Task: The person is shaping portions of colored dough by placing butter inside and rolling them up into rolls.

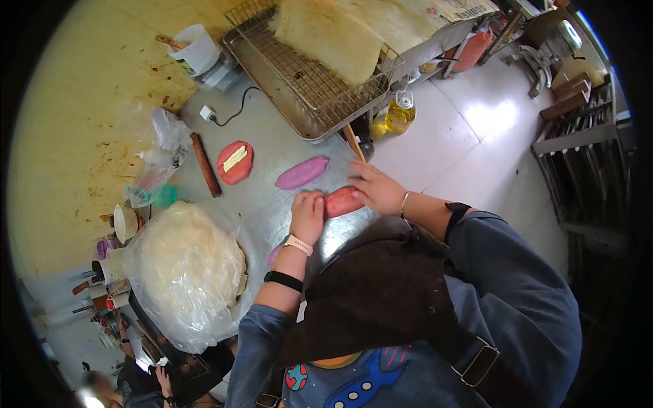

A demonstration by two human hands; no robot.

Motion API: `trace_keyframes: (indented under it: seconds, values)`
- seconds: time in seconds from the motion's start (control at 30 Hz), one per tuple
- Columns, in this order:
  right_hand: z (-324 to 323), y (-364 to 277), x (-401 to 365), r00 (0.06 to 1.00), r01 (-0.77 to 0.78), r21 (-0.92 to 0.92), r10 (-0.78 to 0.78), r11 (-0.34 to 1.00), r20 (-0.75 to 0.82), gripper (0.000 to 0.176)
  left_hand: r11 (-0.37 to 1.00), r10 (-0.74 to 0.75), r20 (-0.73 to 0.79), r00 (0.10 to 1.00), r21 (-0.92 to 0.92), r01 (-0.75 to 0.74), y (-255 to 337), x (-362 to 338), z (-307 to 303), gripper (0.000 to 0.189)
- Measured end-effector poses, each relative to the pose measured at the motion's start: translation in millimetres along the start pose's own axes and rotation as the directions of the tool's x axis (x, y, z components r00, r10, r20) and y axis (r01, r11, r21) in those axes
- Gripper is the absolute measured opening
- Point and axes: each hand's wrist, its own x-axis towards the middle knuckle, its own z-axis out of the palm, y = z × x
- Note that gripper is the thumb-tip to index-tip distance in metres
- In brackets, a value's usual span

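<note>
A red dough roll [342, 202] lies on the metal table near my body. My left hand [308, 216] curls its fingers over the roll's left end. At the other end, my right hand [378, 191] presses and grips it with thumb and fingers. Just beyond the roll rests a purple dough oval [302, 173] with pointed ends. Farther left, a flattened red dough round [235, 162] carries pale yellow strips [235, 158] on top. A brown wooden rolling pin [205, 164] lies beside that round. Another purple piece [274, 256] shows partly behind my left wrist.
A large pale dough mass [187, 272] under clear plastic takes up the table's left side. Wire racks on a metal tray [299, 115] stand at the far edge. An oil jug [400, 114] is on the floor beyond. Another person's hand [163, 381] appears lower left.
</note>
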Motion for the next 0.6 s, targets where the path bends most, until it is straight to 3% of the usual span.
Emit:
trace_keyframes:
  seconds: [0.07,0.17,0.2,0.3,0.33,0.4,0.47,0.5,0.6]
  values:
    - [8,3,-5,0.993,0.113,-0.033,-0.112,0.993,0.03,0.041,0.99,0.129,-0.001,0.992,0.064,-0.129,15,-10,1,0.026]
    - [-8,-14,-21,0.986,0.072,0.25,-0.106,0.966,0.126,0.042,0.969,0.212,0.127,0.969,-0.158,-0.192,25,-30,-15,0.034]
    - [-9,-12,-26,0.975,0.183,0.268,-0.21,0.946,0.075,0.047,0.975,0.167,0.191,0.967,-0.18,-0.133,23,-36,-19,0.042]
    - [-31,-24,-31,0.974,-0.05,0.266,-0.013,0.963,0.228,0.054,0.98,0.074,0.15,0.986,-0.196,-0.044,28,-39,-24,0.05]
    - [-30,-25,-29,0.987,-0.051,0.179,0.022,0.983,0.16,0.056,0.995,0.059,0.104,0.993,-0.081,-0.051,32,-37,-23,0.062]
    - [-23,-27,-21,0.998,-0.064,0.001,0.064,0.998,0.012,0.061,0.985,0.147,0.164,0.975,0.065,-0.159,29,-27,-18,0.068]
    - [-14,-18,-20,0.99,0.087,0.003,-0.087,0.996,0.108,0.064,0.953,0.237,0.162,0.958,0.154,-0.262,32,-24,-13,0.065]
    - [-9,-13,-21,0.975,0.16,0.01,-0.16,0.987,0.155,0.066,0.963,0.25,0.199,0.948,0.054,-0.265,30,-28,-11,0.064]
    - [-8,-8,-35,0.927,0.199,0.302,-0.279,0.932,0.25,0.065,0.951,0.29,0.269,0.919,-0.185,-0.246,27,-43,-10,0.057]
